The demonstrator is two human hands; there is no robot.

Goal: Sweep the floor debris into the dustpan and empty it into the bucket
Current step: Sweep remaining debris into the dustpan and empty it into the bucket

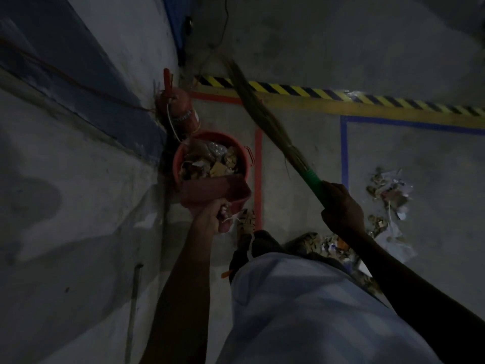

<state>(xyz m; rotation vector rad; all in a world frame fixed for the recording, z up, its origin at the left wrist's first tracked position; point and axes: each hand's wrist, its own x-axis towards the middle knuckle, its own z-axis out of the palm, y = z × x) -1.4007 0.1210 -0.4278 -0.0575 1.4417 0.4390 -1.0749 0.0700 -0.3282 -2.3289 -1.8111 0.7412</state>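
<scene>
While the left hand (210, 215) grips the dustpan (214, 191) by its handle, tipped over the near rim of the trash-filled bucket (183, 156), the right hand (342, 208) curls round the broom (262, 111) handle; debris (388, 195) lies on the floor at right.

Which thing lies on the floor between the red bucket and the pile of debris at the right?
In the head view, a red tape line and the broom held above the floor lie between the bucket and the debris.
</scene>
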